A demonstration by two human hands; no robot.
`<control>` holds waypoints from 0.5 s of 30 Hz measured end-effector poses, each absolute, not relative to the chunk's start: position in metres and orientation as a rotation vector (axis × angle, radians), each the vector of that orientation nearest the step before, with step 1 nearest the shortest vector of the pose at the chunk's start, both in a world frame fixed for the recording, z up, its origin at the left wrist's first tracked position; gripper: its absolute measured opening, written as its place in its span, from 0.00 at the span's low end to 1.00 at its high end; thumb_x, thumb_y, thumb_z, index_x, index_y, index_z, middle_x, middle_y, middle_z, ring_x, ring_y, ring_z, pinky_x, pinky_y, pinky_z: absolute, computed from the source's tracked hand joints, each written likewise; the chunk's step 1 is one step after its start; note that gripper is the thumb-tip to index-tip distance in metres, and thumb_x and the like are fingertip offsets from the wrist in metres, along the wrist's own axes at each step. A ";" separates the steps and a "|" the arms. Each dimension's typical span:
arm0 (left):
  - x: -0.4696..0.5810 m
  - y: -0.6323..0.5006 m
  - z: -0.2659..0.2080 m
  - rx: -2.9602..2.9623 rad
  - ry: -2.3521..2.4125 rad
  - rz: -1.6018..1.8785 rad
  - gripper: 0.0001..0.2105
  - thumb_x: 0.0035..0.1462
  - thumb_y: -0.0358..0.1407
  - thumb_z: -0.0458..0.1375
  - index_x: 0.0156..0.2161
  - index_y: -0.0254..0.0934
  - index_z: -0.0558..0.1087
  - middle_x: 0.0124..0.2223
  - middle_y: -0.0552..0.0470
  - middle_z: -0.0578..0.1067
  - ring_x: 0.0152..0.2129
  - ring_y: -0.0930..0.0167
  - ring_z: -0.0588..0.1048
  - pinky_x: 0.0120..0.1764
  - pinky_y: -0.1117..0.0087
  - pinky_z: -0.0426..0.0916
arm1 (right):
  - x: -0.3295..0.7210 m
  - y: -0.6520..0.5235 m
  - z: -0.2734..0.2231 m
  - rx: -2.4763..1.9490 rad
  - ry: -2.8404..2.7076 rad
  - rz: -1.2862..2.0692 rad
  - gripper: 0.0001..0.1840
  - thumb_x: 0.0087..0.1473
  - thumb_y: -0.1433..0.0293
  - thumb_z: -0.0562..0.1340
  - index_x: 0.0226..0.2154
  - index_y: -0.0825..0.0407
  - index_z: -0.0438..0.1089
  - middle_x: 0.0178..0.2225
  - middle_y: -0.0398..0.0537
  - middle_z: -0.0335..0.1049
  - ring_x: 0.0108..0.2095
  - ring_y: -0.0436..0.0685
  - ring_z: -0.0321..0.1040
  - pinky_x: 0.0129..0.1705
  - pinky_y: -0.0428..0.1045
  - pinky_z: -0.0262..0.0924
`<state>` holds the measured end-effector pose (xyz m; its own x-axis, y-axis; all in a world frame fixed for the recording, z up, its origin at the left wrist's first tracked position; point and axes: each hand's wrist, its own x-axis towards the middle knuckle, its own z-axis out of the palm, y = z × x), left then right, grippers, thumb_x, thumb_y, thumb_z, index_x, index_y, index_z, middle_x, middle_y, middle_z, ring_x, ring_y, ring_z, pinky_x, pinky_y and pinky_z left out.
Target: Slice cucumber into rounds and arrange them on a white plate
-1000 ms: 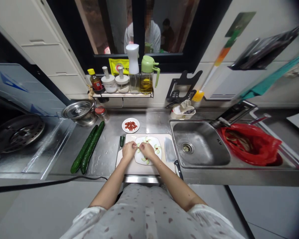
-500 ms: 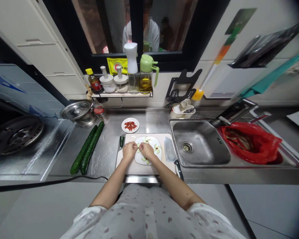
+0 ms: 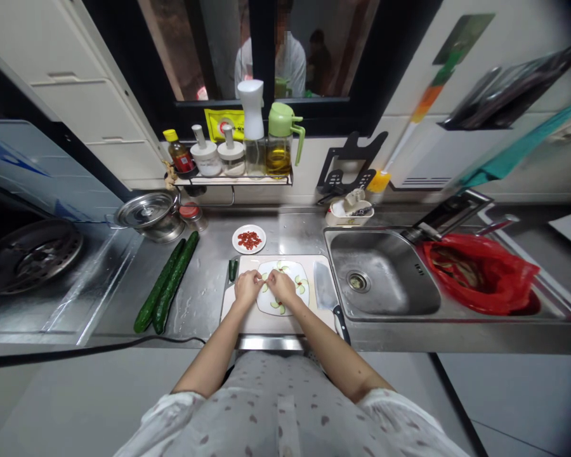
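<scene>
My left hand (image 3: 248, 285) and my right hand (image 3: 282, 287) meet over the left part of a white square plate (image 3: 292, 269), fingertips pinched close together. Between them is a small pale green cucumber slice (image 3: 264, 283), partly covered by the fingers. Curved cucumber slices with red bits in their middles form small pinwheels (image 3: 278, 307) on the plate. Under the plate lies a light cutting board (image 3: 247, 325). A kitchen knife (image 3: 324, 287) rests at its right, and a short cucumber piece (image 3: 233, 270) at its upper left. Beyond stands a small dish (image 3: 236, 247) of red pieces.
Two whole cucumbers (image 3: 174, 289) lie to the left, near a lidded steel pot (image 3: 152, 216) and a red-capped jar (image 3: 193, 216). On the right are a steel sink (image 3: 385, 279) and a red plastic bag (image 3: 499, 279). A wall rack (image 3: 233, 181) carries seasonings and oil.
My right fingertips have shifted very slightly, still close to the left ones over the same side of the plate. Everything else stays in place.
</scene>
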<state>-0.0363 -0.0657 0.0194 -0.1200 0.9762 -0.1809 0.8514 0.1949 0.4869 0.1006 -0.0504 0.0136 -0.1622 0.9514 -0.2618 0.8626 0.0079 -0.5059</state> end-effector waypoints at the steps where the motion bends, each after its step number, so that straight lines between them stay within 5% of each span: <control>1: -0.036 -0.066 0.020 1.707 2.020 0.369 0.07 0.51 0.39 0.60 0.36 0.40 0.75 0.35 0.51 0.76 0.35 0.69 0.71 0.36 0.72 0.59 | 0.101 -0.050 0.014 -1.922 -2.109 0.861 0.07 0.55 0.66 0.57 0.36 0.49 0.68 0.31 0.44 0.71 0.32 0.51 0.64 0.27 0.44 0.42; 15: -0.035 -0.064 0.020 1.713 2.024 0.345 0.07 0.51 0.39 0.60 0.36 0.41 0.75 0.35 0.52 0.75 0.35 0.69 0.71 0.36 0.72 0.60 | 0.099 -0.049 0.011 -1.957 -2.139 0.842 0.07 0.57 0.66 0.56 0.35 0.49 0.68 0.32 0.45 0.72 0.33 0.52 0.66 0.27 0.44 0.43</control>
